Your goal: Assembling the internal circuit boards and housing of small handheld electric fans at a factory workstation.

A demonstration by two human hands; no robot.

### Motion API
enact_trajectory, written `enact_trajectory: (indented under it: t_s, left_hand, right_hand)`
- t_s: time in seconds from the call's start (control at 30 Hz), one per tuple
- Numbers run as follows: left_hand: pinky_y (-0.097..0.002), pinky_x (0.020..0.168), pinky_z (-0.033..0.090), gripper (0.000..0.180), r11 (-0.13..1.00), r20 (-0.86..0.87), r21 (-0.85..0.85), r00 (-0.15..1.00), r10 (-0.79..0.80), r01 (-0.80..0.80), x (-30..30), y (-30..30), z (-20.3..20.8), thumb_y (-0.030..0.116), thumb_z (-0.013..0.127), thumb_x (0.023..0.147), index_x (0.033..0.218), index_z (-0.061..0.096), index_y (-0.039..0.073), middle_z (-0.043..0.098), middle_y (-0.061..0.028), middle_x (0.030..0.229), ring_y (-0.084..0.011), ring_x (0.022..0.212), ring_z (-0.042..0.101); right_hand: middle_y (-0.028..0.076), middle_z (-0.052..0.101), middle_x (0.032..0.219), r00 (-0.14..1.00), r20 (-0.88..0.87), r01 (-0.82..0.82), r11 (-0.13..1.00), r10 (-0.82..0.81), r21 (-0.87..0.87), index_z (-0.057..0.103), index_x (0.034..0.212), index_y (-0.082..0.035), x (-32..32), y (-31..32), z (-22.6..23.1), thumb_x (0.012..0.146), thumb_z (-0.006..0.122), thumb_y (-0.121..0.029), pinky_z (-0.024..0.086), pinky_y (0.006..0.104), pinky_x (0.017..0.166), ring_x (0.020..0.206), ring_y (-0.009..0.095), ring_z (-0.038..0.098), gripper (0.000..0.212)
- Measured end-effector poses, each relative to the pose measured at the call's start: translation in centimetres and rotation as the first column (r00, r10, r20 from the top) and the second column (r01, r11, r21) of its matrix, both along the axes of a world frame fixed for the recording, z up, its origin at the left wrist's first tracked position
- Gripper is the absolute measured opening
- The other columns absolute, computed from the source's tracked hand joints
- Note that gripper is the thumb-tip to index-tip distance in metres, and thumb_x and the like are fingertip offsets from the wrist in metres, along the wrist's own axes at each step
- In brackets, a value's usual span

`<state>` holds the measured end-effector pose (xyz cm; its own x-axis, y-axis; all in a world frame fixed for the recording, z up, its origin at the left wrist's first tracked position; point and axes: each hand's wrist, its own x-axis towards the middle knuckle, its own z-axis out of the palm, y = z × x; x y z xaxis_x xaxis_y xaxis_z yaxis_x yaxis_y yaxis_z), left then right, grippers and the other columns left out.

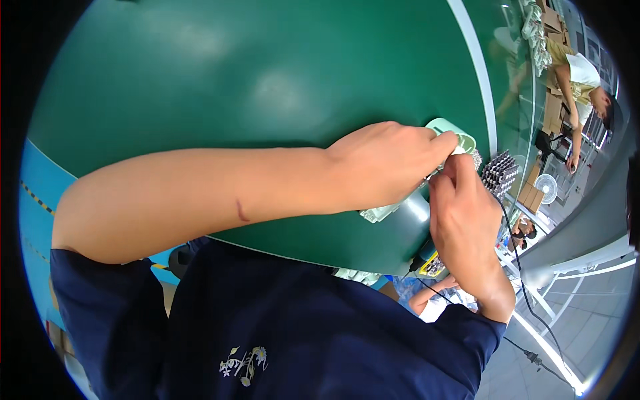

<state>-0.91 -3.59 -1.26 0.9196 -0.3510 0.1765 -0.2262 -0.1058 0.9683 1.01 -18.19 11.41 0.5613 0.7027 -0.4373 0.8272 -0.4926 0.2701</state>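
A pale green plastic housing (465, 137) with a rounded rim shows just beyond my fingertips, partly covered by my hands. My left hand (393, 159) reaches across from the left, knuckles up, its fingers closed against the housing. From the lower right comes my right hand (463, 213), thumb and fingers pinched together right beside the left fingertips. Whatever sits in either pinch is hidden by the fingers. Beneath my left hand a pale green plastic end (380, 212) sticks out; whether it belongs to the same housing I cannot tell.
A block of small metal parts in rows (500, 173) stands right of my hands. Near my right wrist lie a dark tool (423, 256) and a yellow tray (433, 267). A black cable (523, 283) hangs at the right. Co-workers, one in a light vest (583, 70), are beyond the green table (200, 80).
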Motion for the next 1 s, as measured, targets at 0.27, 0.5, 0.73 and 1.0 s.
enact_trajectory:
  t_s: [0.27, 0.5, 0.73, 1.0]
  left_hand:
    - [-0.0478, 0.060, 0.056, 0.035, 0.996, 0.051, -0.033, 0.996, 0.079, -0.078, 0.2, -0.7, -0.1, 0.001, 0.065, 0.087, 0.116, 0.046, 0.004, 0.069, -0.0182, 0.079, -0.0394, 0.071, 0.070]
    - [-0.0504, 0.062, 0.056, 0.039, 1.000, -0.029, -0.012, 1.000, -0.004, 0.003, 0.2, -0.4, 0.1, 0.002, 0.060, 0.089, 0.124, 0.042, 0.005, 0.070, -0.0203, 0.079, -0.0412, 0.074, 0.071]
    - [-0.0518, 0.064, 0.056, 0.043, 1.000, -0.096, 0.002, 0.995, -0.031, 0.031, 0.5, 0.0, 1.0, 0.004, 0.062, 0.089, 0.127, 0.042, 0.008, 0.069, -0.0206, 0.076, -0.0432, 0.075, 0.070]
    - [-0.0494, 0.071, 0.056, 0.055, 0.994, -0.188, 0.017, 0.977, -0.100, 0.105, 0.3, 0.7, 1.1, 0.006, 0.069, 0.090, 0.134, 0.038, 0.009, 0.070, -0.0220, 0.094, -0.0428, 0.084, 0.070]
  right_hand:
    - [0.013, 0.052, 0.099, 0.999, 0.033, -0.020, 0.995, 0.023, -0.099, 0.061, 0.096, 0.007, -0.5, 0.7, 0.1, 0.076, 0.064, 0.002, 0.052, 0.0362, 0.057, 0.075, 0.025, 0.063, 0.021]
    - [0.013, 0.053, 0.102, 1.000, -0.018, 0.001, 0.992, -0.003, -0.124, 0.062, 0.096, 0.006, 0.0, 1.3, 0.1, 0.074, 0.065, 0.005, 0.052, 0.0368, 0.056, 0.077, 0.026, 0.064, 0.023]
    - [0.012, 0.055, 0.100, 0.996, 0.070, 0.065, 0.994, -0.059, -0.092, 0.062, 0.092, 0.003, -0.7, 0.3, -0.3, 0.077, 0.064, 0.002, 0.052, 0.0385, 0.058, 0.076, 0.026, 0.064, 0.015]
    - [0.008, 0.060, 0.105, 0.957, -0.061, 0.289, 0.918, -0.284, 0.270, 0.069, 0.099, -0.004, -0.7, -0.6, 0.6, 0.084, 0.070, -0.001, 0.052, 0.0372, 0.061, 0.074, 0.026, 0.066, 0.016]
